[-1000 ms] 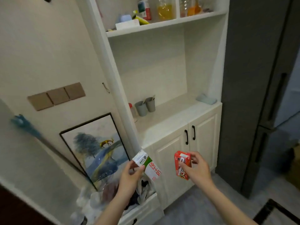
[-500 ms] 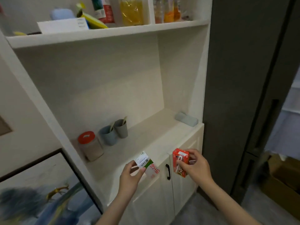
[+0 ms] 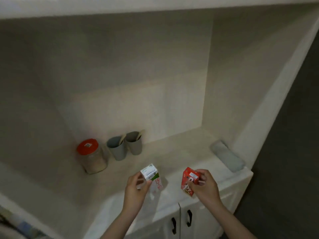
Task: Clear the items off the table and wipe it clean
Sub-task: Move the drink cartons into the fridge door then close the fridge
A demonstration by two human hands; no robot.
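Two small cartons hang over the cabinet counter (image 3: 198, 163), one per hand. The left hand (image 3: 136, 188) pinches the white-and-green carton (image 3: 151, 175) between thumb and fingers; the right hand (image 3: 204, 185) clamps the red carton (image 3: 189, 181) likewise. Farther back on the counter stand a red-lidded jar (image 3: 91, 156) and two grey cups (image 3: 125, 146). Setting the cartons down tilted could topple them toward the counter's front edge.

Dim white cabinet niche (image 3: 138, 83) (w/ doors (image 3: 198, 221))
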